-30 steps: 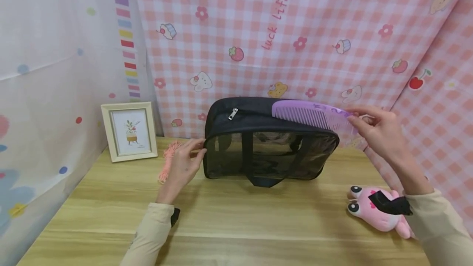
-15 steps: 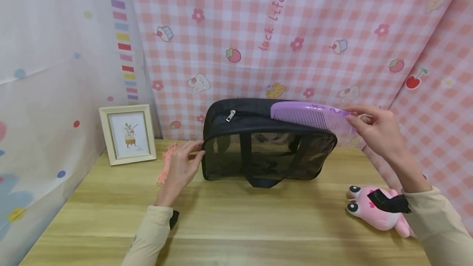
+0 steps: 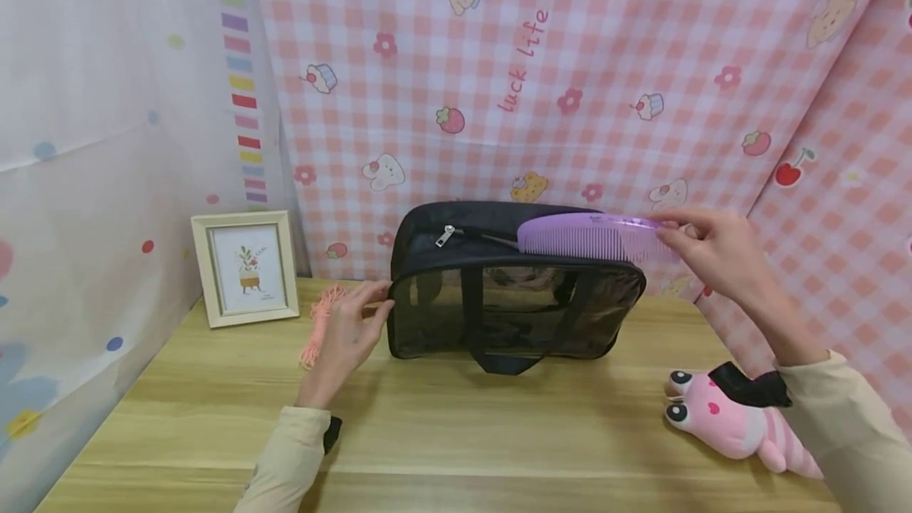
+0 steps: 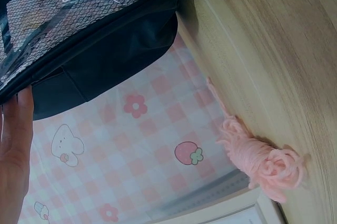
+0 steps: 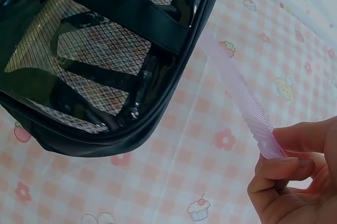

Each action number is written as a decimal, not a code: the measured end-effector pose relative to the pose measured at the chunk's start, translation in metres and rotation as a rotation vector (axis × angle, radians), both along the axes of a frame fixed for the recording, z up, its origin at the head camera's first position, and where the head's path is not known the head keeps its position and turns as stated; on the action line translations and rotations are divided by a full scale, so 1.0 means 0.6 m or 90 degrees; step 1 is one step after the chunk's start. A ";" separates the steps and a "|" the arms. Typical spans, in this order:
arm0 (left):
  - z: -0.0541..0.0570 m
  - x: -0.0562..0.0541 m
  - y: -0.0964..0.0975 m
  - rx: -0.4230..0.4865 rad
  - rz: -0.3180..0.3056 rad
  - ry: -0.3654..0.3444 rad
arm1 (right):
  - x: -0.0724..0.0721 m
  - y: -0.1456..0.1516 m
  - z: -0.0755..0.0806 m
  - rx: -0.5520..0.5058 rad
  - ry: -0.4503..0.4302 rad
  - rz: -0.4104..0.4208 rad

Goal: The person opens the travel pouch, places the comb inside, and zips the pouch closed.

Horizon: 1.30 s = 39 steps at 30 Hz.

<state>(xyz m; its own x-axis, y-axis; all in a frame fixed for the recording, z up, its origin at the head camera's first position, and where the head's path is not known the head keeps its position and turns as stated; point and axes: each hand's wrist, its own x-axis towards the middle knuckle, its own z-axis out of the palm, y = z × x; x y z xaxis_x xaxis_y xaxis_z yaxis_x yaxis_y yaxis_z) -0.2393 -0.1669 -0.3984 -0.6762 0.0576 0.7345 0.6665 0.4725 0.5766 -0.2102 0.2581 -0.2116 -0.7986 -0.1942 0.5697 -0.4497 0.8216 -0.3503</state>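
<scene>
A black zip bag (image 3: 427, 307) with a see-through mesh-like front stands upright on the table. My left hand (image 3: 352, 331) pinches its left edge between thumb and fingers; in the left wrist view those fingers (image 4: 18, 124) touch the bag's rim. Over the right part of the bag's top, a purple comb (image 3: 570, 234) lies nearly level with its teeth down. My right hand (image 3: 720, 252) pinches the comb's right end. The zipper pull (image 3: 445, 236) sits at the left of the top, and a narrow gap runs from it to the comb. Whether the teeth enter the gap, I cannot tell.
A pink plush toy (image 3: 734, 418) lies at the right, beneath my right forearm. Behind my left hand is a bundle of pink cord (image 3: 318, 327), near a cream picture frame (image 3: 245, 267). Checked cloth (image 3: 541, 133) hangs behind the table.
The comb has lowered a little against the bag's top, its left end dropping and its tilt levelling out. The zipper gap shows more. My left hand stays at the bag's edge.
</scene>
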 end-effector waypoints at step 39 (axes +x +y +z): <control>0.001 -0.003 -0.003 -0.017 -0.002 0.026 | -0.064 -0.023 0.051 0.170 -0.045 -0.016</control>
